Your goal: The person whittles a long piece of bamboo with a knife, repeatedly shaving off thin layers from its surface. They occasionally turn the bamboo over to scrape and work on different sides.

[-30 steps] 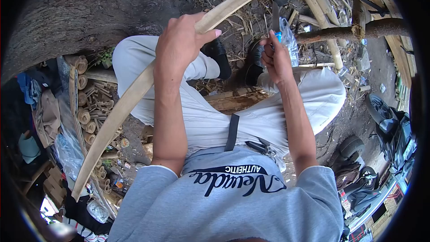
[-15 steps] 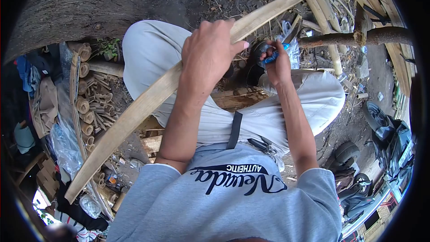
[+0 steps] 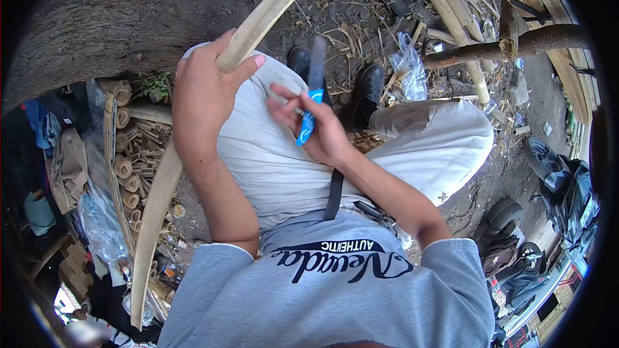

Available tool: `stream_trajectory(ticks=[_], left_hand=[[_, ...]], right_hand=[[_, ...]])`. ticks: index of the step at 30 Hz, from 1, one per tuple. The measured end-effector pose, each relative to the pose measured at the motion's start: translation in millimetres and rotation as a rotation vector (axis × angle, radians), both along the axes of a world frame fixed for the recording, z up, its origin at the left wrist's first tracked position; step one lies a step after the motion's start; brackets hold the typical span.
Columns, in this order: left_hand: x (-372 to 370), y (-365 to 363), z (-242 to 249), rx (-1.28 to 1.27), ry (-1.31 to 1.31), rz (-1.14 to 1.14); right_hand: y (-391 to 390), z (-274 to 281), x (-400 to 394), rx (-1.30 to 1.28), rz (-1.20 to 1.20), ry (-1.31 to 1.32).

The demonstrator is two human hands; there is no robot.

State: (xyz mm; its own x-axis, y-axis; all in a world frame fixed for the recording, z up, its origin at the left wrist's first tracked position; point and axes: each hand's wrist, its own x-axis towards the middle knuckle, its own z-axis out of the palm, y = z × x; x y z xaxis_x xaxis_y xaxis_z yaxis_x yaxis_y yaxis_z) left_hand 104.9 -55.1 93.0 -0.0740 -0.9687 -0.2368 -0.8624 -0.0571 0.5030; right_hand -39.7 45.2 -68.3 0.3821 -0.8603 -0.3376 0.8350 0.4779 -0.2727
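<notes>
My left hand (image 3: 205,96) is wrapped round a long, pale, slightly bowed bamboo strip (image 3: 274,11). The strip slants from the lower left, behind my forearm, up past the top edge of the view. In my right hand (image 3: 325,132) is a knife (image 3: 308,116) with a blue patterned handle, its blurred blade pointing up and away. The fingers of that hand are partly loose and smeared by motion. The knife is to the right of the strip, apart from it, above my light trousers (image 3: 264,142).
A thick tree trunk (image 3: 109,19) lies at the upper left. Stacked bamboo poles (image 3: 122,167) stand at left. A branch (image 3: 516,45) juts in from the right, near bamboo slats (image 3: 451,9). A clear plastic bag (image 3: 409,71) lies on the littered soil. Sandals (image 3: 506,216) are at right.
My left hand has moved left with the bamboo strip, which is now steeper. My right hand has swung left with the knife, from above the right knee to over my lap.
</notes>
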Motion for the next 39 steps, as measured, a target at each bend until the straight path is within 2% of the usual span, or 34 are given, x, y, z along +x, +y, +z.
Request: stream_trajectory(ticks=[1, 2, 3, 5, 7, 8, 9, 11, 12, 15, 17, 20, 22, 28, 31, 33, 34, 37, 39], left_hand=[[1, 2, 2, -0.004, 0.001, 0.002], [2, 4, 5, 0.01, 0.013, 0.025], [1, 3, 7, 0.022, 0.027, 0.048], [5, -1, 4, -0.014, 0.079, 0.034], [6, -3, 3, -0.053, 0.123, 0.028], [6, -3, 4, -0.046, 0.104, 0.033], [5, -2, 5, -0.04, 0.082, 0.039], [5, 1, -6, -0.092, 0.054, 0.035], [4, 4, -12, -0.13, 0.029, 0.021], [-11, 6, -19, -0.098, 0.044, -0.008], [-32, 8, -18, -0.065, 0.082, 0.006], [-60, 11, -27, -0.038, 0.081, -0.125], [-77, 14, -30, 0.036, 0.058, -0.164], [-102, 21, -70, 0.09, 0.069, -0.272], [-102, 22, -89, 0.058, 0.023, -0.275], [-99, 19, -95, 0.087, 0.087, -0.239], [-99, 16, -98, 0.103, 0.056, -0.223], [-91, 13, -103, 0.134, 0.121, -0.24], [-88, 16, -103, 0.138, 0.089, -0.232]], right_hand=[[-11, -4, -14, -0.024, -0.176, 0.089], [-7, -2, -23, 0.065, -0.104, -0.109], [5, -18, -21, -0.053, 0.112, -0.29], [35, 11, 10, -0.05, 0.419, -0.447], [46, 20, 26, -0.284, 0.463, -0.097], [32, 10, 23, -0.213, 0.424, -0.15], [16, 12, 11, 0.015, 0.287, -0.208], [-14, -22, -17, -0.095, -0.174, 0.244], [-28, -27, -45, -0.054, -0.31, 0.287], [-41, 0, -121, -0.029, -0.505, 0.607], [-41, 15, -155, -0.011, -0.487, 0.875], [-32, 24, -183, -0.073, -0.45, 1.02], [-28, 31, -178, -0.008, -0.344, 1.172], [-22, 6, -144, 0.027, -0.201, 1.036], [-19, -6, -137, -0.077, -0.257, 1.163], [-20, -11, -134, -0.282, -0.183, 1.555], [-18, -2, -128, -0.298, -0.121, 1.656], [-11, -18, -120, -0.406, -0.038, 1.73], [-10, -25, -119, -0.387, -0.048, 1.701]])
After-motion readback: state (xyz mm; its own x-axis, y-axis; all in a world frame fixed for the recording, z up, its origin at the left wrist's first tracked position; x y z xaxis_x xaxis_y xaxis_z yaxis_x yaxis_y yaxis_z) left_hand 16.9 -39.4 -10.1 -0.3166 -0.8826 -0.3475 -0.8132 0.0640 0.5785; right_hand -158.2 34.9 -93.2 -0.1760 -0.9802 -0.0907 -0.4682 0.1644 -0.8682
